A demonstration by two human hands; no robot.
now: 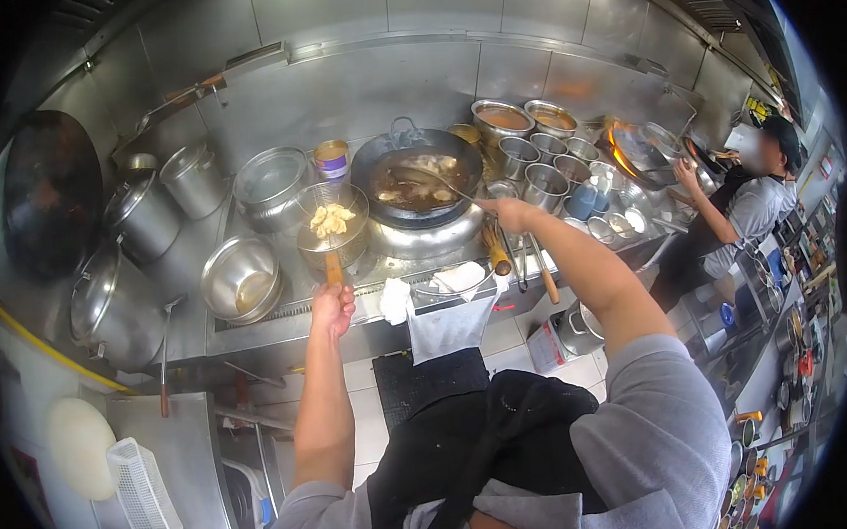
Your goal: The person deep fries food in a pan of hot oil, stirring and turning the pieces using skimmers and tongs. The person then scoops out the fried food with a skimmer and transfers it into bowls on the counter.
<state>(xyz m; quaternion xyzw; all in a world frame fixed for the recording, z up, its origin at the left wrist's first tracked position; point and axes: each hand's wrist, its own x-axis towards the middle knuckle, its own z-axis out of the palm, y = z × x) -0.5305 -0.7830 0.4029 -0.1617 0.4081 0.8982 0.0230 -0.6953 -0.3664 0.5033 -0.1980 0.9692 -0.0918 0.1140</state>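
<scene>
My left hand is wrapped round the wooden handle of a wire strainer. Pale yellow food pieces lie in its mesh, just left of the wok. My right hand grips a long-handled ladle, whose head is down in the wok. Dark liquid with pale pieces of food fills the wok's bottom; what the pieces are, I cannot tell. The wok sits tilted on a round steel burner ring.
Left of the strainer stand a steel bowl and several pots. Steel pots and small containers crowd the right side. A cloth hangs at the front edge. Farther right, a co-worker stands by a flaming wok.
</scene>
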